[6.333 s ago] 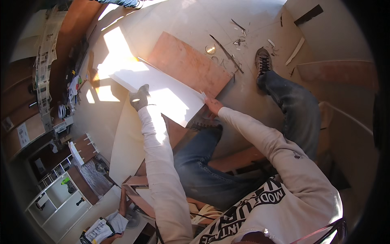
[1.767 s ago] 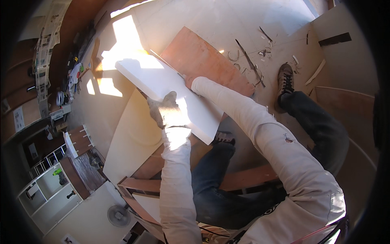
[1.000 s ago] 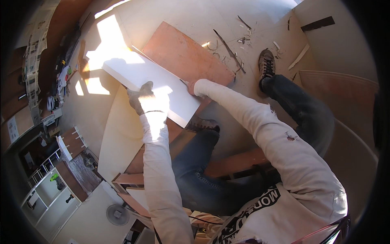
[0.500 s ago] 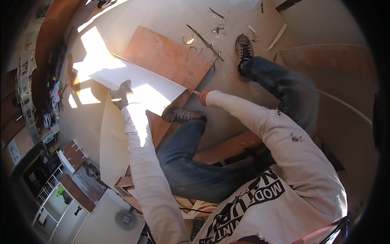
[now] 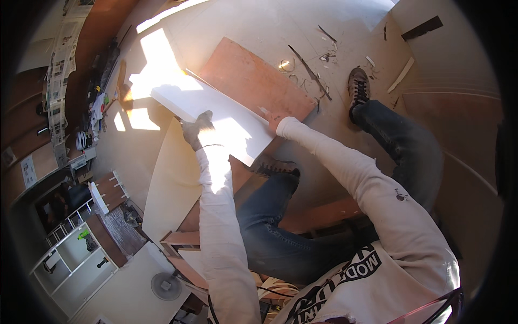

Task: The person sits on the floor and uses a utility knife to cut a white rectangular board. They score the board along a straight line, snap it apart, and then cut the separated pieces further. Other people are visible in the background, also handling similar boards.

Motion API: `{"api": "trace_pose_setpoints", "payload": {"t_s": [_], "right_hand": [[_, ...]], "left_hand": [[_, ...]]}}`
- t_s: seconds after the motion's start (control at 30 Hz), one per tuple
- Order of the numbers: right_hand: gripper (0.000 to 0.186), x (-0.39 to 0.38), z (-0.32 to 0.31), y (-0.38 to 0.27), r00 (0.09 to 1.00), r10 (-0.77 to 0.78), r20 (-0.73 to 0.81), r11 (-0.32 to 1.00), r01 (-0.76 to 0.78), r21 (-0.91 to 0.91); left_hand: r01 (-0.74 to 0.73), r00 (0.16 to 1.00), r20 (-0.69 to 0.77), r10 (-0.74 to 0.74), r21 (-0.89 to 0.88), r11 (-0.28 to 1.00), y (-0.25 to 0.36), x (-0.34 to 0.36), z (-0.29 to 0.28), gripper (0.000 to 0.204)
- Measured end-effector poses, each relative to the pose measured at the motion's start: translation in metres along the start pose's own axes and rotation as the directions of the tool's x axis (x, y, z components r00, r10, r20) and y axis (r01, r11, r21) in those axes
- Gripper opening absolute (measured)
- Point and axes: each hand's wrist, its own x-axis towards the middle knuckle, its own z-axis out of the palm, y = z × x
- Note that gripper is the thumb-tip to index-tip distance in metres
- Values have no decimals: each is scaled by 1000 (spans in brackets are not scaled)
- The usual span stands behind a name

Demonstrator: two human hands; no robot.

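Observation:
A long white board lies slantwise in front of me, partly in bright sunlight. My left hand, in a grey glove, grips its near long edge with the thumb on top. At the board's right end is my right hand, its fingers closed; a slim pale tip shows by them, too small to name. Beyond the white board, a reddish-brown wooden panel lies flat on the floor. One of my shoes rests close to the board's near right corner.
Dark strips and pale scraps litter the floor ahead. A curved cream sheet lies to the left of my left arm. Lower left are a round grey fan and a white shelf unit. My other shoe stands at the right.
The whole view has shifted, moving the scene rightward. The white board's right end now shows its flat top up to the corner. My right hand has come from just off that end onto its far edge.

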Motion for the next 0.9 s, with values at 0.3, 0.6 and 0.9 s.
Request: {"api": "trace_pose_setpoints", "payload": {"t_s": [0.3,0.6,0.9], "right_hand": [[42,144,1,-87,983,-127,133,980,145,-139],[43,155,-5,-90,964,-134,228,931,201,-306],[45,135,7,-51,923,-160,350,805,327,-494]], "left_hand": [[-46,992,-110,57,97,994,-6,12,23,81],[-63,995,-75,65,24,998,-1,4,26,77],[-8,996,-85,6,-16,1000,-6,6,21,70]]}}
